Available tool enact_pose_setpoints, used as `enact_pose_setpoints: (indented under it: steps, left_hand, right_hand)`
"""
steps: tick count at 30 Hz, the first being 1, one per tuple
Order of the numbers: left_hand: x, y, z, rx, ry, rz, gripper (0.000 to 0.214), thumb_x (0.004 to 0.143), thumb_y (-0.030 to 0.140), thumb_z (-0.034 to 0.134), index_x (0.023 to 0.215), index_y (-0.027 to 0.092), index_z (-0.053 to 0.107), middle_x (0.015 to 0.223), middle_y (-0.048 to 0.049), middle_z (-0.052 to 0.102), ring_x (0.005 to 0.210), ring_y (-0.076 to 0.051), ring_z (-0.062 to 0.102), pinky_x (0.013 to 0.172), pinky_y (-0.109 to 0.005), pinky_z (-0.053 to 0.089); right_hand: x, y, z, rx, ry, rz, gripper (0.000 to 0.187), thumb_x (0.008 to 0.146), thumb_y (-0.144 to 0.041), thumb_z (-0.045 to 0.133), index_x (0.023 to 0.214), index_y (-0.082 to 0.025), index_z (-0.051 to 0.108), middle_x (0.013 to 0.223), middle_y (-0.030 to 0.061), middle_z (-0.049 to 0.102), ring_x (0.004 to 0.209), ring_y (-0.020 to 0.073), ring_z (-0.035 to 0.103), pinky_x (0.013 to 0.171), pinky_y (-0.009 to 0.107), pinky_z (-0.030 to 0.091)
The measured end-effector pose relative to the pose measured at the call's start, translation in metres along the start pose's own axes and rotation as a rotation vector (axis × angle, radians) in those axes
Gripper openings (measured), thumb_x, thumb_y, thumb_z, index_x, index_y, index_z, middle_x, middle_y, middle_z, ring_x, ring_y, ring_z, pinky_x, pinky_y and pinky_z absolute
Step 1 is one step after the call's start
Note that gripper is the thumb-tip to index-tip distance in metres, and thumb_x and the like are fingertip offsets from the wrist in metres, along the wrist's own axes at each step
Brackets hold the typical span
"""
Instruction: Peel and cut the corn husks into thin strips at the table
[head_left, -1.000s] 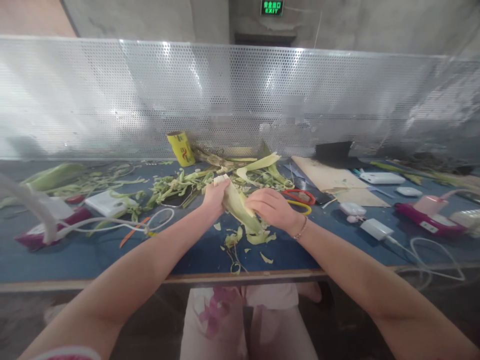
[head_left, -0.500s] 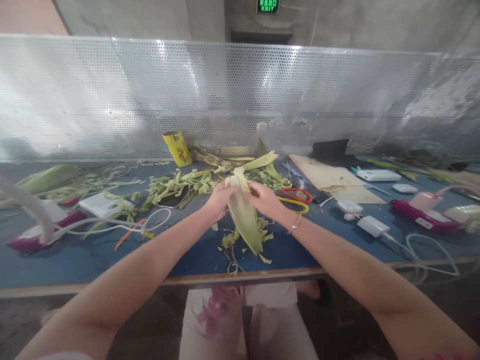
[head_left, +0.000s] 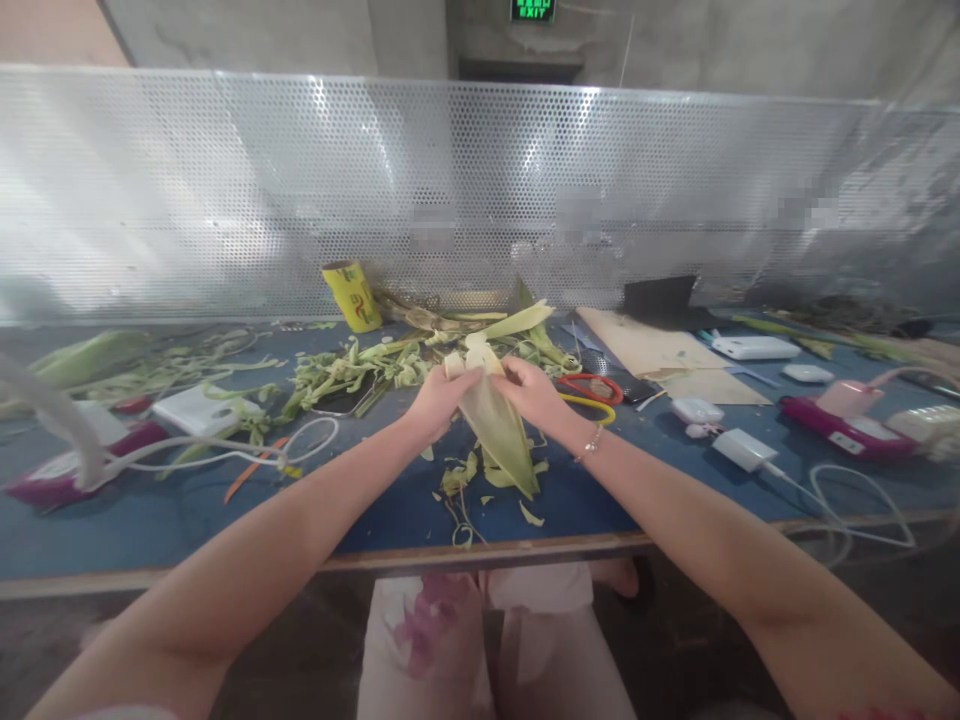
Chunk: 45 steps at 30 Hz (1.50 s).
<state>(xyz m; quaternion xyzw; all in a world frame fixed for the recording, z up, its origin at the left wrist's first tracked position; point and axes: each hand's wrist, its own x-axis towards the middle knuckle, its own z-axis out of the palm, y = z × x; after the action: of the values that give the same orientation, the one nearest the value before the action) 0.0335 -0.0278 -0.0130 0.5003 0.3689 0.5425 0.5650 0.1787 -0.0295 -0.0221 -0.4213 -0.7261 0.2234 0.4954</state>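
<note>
You have a pale green leaf sheath (head_left: pixel 501 440) between your two hands, above the table (head_left: pixel 585 515) and close in front of you. Your left hand (head_left: pixel 441 397) grips its upper part, thumb laid across the front face; your right hand (head_left: pixel 531 393) pinches the opposite edge, its fingers curled in with little gap. The sheath's long axis slopes from your fingertips down toward you, leaning slightly right, its narrowing tip toward the table's near edge. A paler end sticks up between your hands.

Your curled fingers hide part of the upper sheath, and you cannot tell how your left fingers sit behind it. Whether the tip touches the table is hard to make out. Peel scraps (head_left: pixel 459 476) lie beside and partly behind it. Beyond your hands spreads a heap of green trimmings (head_left: pixel 346 372), partly covered by your left hand.
</note>
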Motion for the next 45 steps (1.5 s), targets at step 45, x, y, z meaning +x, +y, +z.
enact_pose_setpoints:
  steps: [45]
  left_hand:
    - [-0.002, 0.006, 0.003, -0.105, -0.029, -0.124, 0.014, 0.068, 0.019, 0.056, 0.081, 0.016, 0.059, 0.069, -0.0038, 0.066, 0.064, -0.017, 0.064, 0.062, -0.03, 0.053]
  right_hand:
    - [-0.003, -0.006, -0.004, 0.309, -0.16, 0.192, 0.011, 0.074, -0.027, 0.057, 0.075, -0.018, 0.052, 0.064, -0.0019, 0.055, 0.055, 0.0109, 0.053, 0.05, 0.025, 0.045]
